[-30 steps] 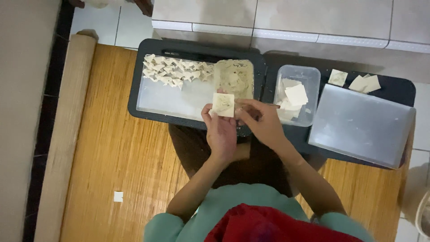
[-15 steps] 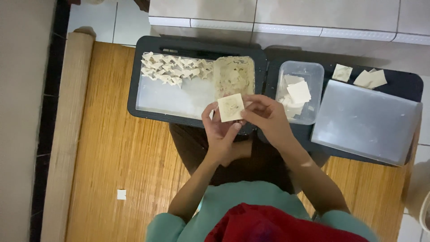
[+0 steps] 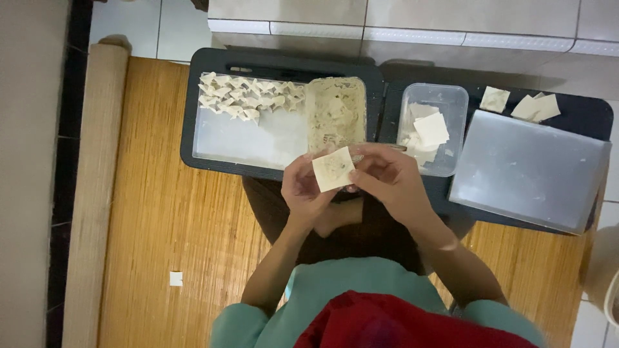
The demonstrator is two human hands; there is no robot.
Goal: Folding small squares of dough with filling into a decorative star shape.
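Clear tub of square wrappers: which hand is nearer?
Right. The right hand sits just below the clear tub, nearly at its front wall. The left hand is further left, under the filling container.

The square wrapper point(image 3: 333, 169) looks like thin, matt, floury dough. Beyond it, the filling tub point(image 3: 335, 115) and wrapper box point(image 3: 432, 129) are clear, slightly cloudy plastic on matt black trays point(image 3: 213, 156). Beneath the trays lies a ribbed, satin-finished bamboo mat point(image 3: 174, 225); beyond them, glossy floor tiles point(image 3: 451, 19).
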